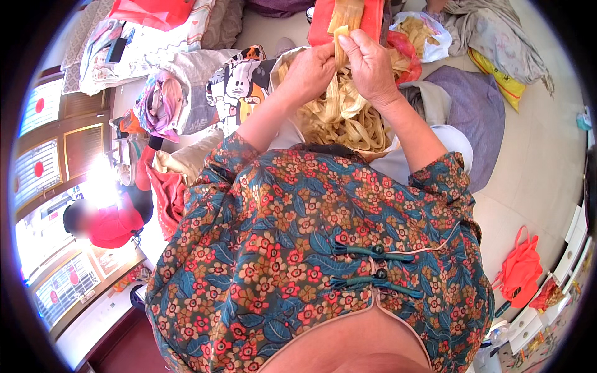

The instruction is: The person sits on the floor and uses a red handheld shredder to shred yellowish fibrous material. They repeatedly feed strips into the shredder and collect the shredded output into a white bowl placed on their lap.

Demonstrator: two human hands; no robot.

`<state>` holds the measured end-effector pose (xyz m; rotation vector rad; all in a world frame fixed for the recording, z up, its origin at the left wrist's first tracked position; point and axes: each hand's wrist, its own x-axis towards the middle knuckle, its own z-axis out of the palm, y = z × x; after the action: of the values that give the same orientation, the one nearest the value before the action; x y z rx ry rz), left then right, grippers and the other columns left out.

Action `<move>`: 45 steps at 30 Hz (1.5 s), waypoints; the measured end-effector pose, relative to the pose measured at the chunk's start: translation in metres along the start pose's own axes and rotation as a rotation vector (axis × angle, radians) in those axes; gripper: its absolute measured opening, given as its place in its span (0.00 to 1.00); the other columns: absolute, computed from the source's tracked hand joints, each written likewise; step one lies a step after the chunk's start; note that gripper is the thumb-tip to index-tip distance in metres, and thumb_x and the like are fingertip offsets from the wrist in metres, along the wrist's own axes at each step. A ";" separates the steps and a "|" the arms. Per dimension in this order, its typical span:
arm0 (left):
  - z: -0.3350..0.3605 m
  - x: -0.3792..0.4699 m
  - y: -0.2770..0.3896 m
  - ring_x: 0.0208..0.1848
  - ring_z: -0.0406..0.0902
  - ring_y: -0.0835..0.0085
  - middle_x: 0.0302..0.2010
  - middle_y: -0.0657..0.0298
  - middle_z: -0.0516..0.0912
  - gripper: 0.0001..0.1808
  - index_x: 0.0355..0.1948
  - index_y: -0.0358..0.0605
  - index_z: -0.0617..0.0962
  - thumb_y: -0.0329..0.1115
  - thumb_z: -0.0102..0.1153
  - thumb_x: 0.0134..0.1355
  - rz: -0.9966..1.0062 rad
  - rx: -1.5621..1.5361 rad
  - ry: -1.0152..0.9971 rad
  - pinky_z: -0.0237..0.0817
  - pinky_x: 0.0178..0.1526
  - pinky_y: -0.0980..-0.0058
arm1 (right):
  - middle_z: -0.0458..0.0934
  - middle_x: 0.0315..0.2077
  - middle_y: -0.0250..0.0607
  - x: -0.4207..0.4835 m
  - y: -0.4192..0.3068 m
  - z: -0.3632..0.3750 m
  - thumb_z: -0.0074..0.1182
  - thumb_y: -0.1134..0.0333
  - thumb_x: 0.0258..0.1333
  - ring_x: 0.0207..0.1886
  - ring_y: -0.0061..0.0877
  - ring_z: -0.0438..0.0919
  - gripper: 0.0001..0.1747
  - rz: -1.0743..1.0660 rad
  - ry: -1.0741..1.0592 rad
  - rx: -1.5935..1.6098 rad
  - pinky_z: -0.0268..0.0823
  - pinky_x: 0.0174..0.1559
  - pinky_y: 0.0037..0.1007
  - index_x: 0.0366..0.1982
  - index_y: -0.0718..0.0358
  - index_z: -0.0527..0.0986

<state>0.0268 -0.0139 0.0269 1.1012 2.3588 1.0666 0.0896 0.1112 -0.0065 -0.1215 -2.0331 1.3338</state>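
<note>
My left hand point(310, 70) and my right hand point(369, 65) are close together near the top of the view. Between them they grip a pale yellow dried husk-like strip point(341, 46), its upper end standing above the fingertips. Just beyond, flat yellowish pieces point(347, 16) lie on a red cloth point(322, 28). Below my hands a heap of loose, curled husk-like strips point(345, 116) fills an open bag or container at my lap, whose full shape is hidden. What the strips are made of I cannot tell for certain.
A white plastic bag point(440, 39) with similar pieces stands at upper right, beside a red plastic bag point(413, 65). Cartoon-print cloth point(238, 88) lies at left. A person in red point(112, 226) is farther left. A red bag point(522, 270) lies at right.
</note>
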 end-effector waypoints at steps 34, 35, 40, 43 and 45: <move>-0.007 0.001 -0.013 0.35 0.76 0.82 0.32 0.66 0.80 0.10 0.42 0.34 0.77 0.30 0.49 0.65 0.029 -0.532 0.244 0.68 0.40 0.84 | 0.68 0.16 0.23 0.008 -0.022 -0.019 0.53 0.63 0.58 0.17 0.07 0.63 0.11 0.486 -0.385 0.647 0.56 0.19 0.13 0.37 0.62 0.78; -0.005 -0.001 -0.003 0.35 0.76 0.82 0.32 0.66 0.81 0.10 0.41 0.33 0.77 0.30 0.49 0.65 0.047 -0.593 0.250 0.68 0.40 0.84 | 0.68 0.16 0.23 0.009 -0.023 -0.017 0.53 0.63 0.58 0.17 0.07 0.63 0.11 0.476 -0.324 0.612 0.56 0.19 0.13 0.37 0.62 0.78; 0.003 0.002 0.001 0.33 0.77 0.81 0.30 0.64 0.81 0.11 0.40 0.33 0.78 0.32 0.53 0.63 0.061 -0.591 0.233 0.69 0.38 0.83 | 0.68 0.15 0.23 0.008 -0.013 -0.013 0.57 0.64 0.54 0.16 0.08 0.62 0.08 0.509 -0.112 0.755 0.53 0.18 0.13 0.32 0.59 0.72; 0.006 0.004 0.004 0.30 0.77 0.81 0.27 0.64 0.81 0.08 0.37 0.34 0.79 0.30 0.55 0.61 0.007 -0.677 0.249 0.68 0.37 0.83 | 0.63 0.14 0.21 0.012 -0.015 -0.016 0.52 0.60 0.59 0.14 0.07 0.56 0.09 0.599 -0.137 0.799 0.48 0.17 0.13 0.33 0.57 0.71; 0.007 0.006 0.002 0.29 0.76 0.81 0.26 0.64 0.81 0.07 0.36 0.35 0.79 0.29 0.55 0.61 0.017 -0.704 0.243 0.68 0.36 0.83 | 0.61 0.13 0.22 0.016 -0.005 -0.022 0.50 0.58 0.60 0.13 0.08 0.54 0.11 0.785 -0.083 0.983 0.46 0.16 0.14 0.32 0.58 0.70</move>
<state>0.0277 -0.0051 0.0235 0.7496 1.8552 1.9176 0.0918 0.1328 0.0104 -0.4375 -1.1740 2.7010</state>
